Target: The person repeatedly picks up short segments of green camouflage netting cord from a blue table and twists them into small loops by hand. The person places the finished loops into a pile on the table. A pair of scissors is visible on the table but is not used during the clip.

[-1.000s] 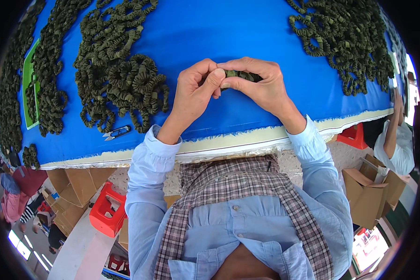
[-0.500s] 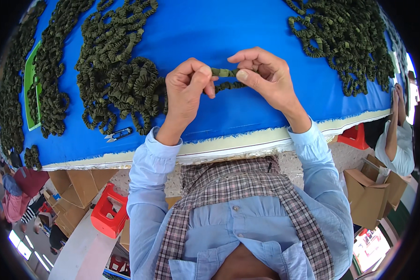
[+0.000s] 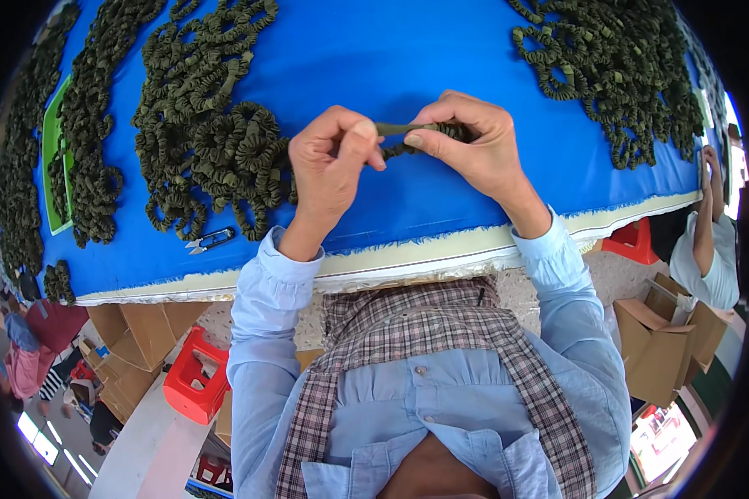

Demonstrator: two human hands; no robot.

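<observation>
Between my two hands a dark green scrunchie [image 3: 397, 129] is held above the blue table covering. My left hand [image 3: 334, 158] pinches one end of a smooth, flattened stretch of its fabric between thumb and forefinger. My right hand [image 3: 474, 141] grips the other end, thumb against the curled forefinger, with gathered fabric bunched behind the thumb. The lower side of the loop passes under both hands and is partly hidden. Left of my left hand lies a heap of similar green scrunchies [image 3: 195, 125]. Small thread snips [image 3: 211, 240] rest by that heap, near the table edge.
Another scrunchie pile [image 3: 616, 75] covers the far right of the blue table [image 3: 349, 50]. A green tray [image 3: 56, 158] sits among the piles at left. Below the edge are red stools [image 3: 196, 378] and cardboard boxes [image 3: 653, 341]. Another person's arms [image 3: 707, 216] reach the table at right.
My right hand has shifted its grip slightly left, its fingers closing on the scrunchie. The fabric between my hands, bunched before, is now pulled smooth and flat. My left hand has barely moved.
</observation>
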